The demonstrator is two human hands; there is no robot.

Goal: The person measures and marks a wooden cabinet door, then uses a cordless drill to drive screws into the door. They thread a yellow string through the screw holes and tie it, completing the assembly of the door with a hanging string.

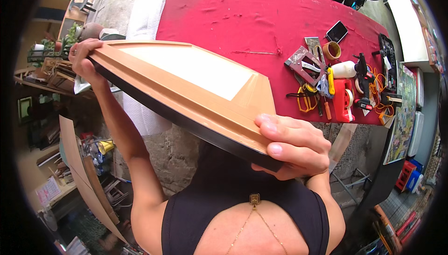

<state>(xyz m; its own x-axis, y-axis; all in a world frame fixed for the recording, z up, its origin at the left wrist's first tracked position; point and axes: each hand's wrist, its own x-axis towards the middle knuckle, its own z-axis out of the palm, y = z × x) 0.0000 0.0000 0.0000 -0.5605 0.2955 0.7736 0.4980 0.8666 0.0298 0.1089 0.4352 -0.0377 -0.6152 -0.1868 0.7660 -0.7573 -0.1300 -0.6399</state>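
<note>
A picture frame (186, 103) with a wide gold-brown moulding, a dark outer edge and a pale inner panel is held up tilted in front of my chest. My left hand (87, 59) grips its far left corner, fingers curled over the edge. At the near right corner my right hand (296, 145) is closed round the moulding, fingers on the front face and thumb mostly hidden beneath. The frame is lifted off the red-covered table (219, 17) and hides part of it.
On the table's right lie a staple gun (305, 64), a tape roll (332, 50), a red tape dispenser (344, 100), yellow-handled scissors (308, 99), a phone (337, 31) and an orange cord (379, 87). White bubble wrap (144, 19) hangs at the table's left. A curved board (86, 171) leans at left.
</note>
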